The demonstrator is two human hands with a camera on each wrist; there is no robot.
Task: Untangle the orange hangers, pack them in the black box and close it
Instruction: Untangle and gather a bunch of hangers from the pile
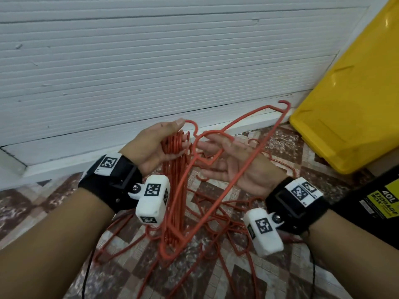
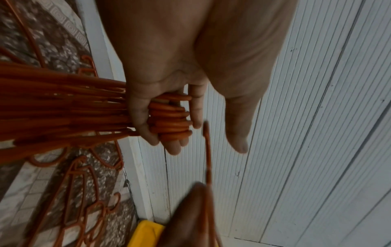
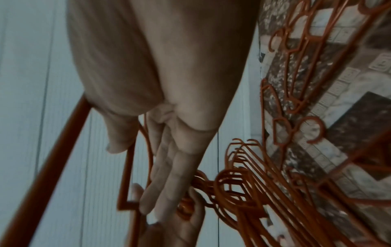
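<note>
My left hand (image 1: 172,143) grips a bunch of orange hangers (image 1: 174,180) by their hooks; their bodies hang down toward the floor. The left wrist view shows its fingers (image 2: 143,117) curled round the stacked hooks (image 2: 171,120). My right hand (image 1: 224,160) lies palm up just right of it, fingers straight, with a single orange hanger (image 1: 248,117) across the palm. That hanger's hook reaches up beside my left thumb. More tangled hangers (image 1: 216,223) lie on the floor below both hands. The black box (image 1: 377,201) stands at the right edge, mostly out of frame.
A yellow lid (image 1: 349,100) leans against the white ribbed wall (image 1: 151,61) at the right, above the black box. The floor is patterned tile (image 1: 248,277). A white ledge (image 1: 64,152) runs along the wall's foot. Thin black cables hang from both wrist cameras.
</note>
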